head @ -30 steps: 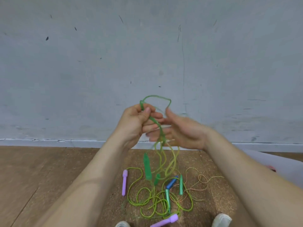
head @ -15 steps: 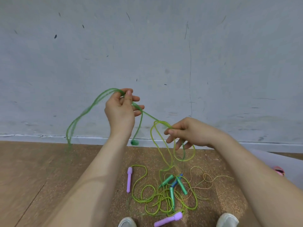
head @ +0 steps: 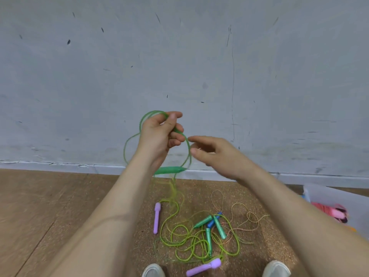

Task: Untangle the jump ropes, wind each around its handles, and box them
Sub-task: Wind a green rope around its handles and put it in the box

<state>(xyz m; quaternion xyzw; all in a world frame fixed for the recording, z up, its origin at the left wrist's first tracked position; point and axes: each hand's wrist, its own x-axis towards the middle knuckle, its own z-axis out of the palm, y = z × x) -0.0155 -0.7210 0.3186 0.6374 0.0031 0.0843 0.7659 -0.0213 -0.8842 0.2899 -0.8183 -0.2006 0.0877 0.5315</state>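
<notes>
The left hand (head: 159, 134) grips loops of the green rope (head: 125, 150), its handle (head: 169, 170) dangling below. The right hand (head: 213, 154) hangs open just beside

A rope tangle (head: 201, 236) lies on the floor (head: 60, 196). Left of it lies a purple handle (head: 156, 217); right, a box (head: 335, 196).

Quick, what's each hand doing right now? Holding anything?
Left hand: grips loops of the green jump rope.
Right hand: open, fingers relaxed, holding nothing; cannot tell whether its fingertips touch the rope.
</notes>
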